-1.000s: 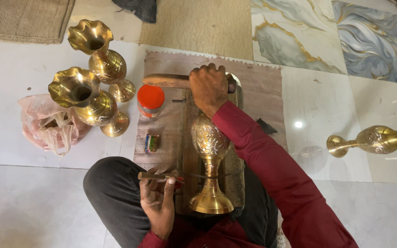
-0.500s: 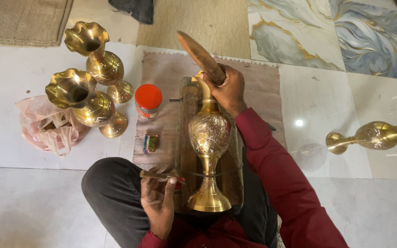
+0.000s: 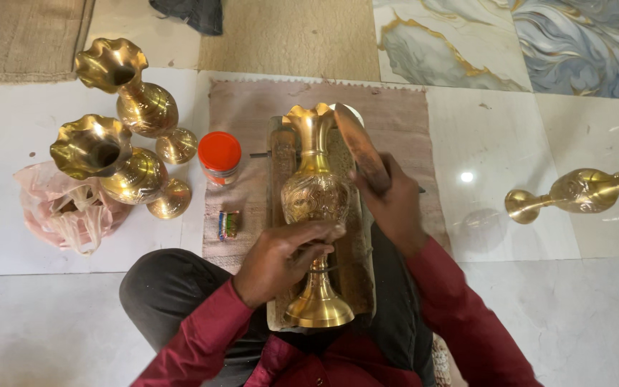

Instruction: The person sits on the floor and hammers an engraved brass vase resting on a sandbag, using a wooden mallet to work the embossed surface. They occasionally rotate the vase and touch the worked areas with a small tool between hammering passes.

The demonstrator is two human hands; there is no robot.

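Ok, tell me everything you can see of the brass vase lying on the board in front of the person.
The brass vase is shiny gold metal with a ruffled mouth, slim neck, engraved round belly, thin stem and flared foot. It lies lengthwise on a worn wooden board, mouth pointing away from the person, foot near their lap. The left hand grips it just below the belly. The right hand holds a flat wooden tool beside the neck; whether the tool touches the vase cannot be told.

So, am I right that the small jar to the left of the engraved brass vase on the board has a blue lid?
Not quite: the lid is orange-red, not blue. The head view shows the small jar standing on the cloth to the left of the engraved brass vase, which lies on the board under the left hand.
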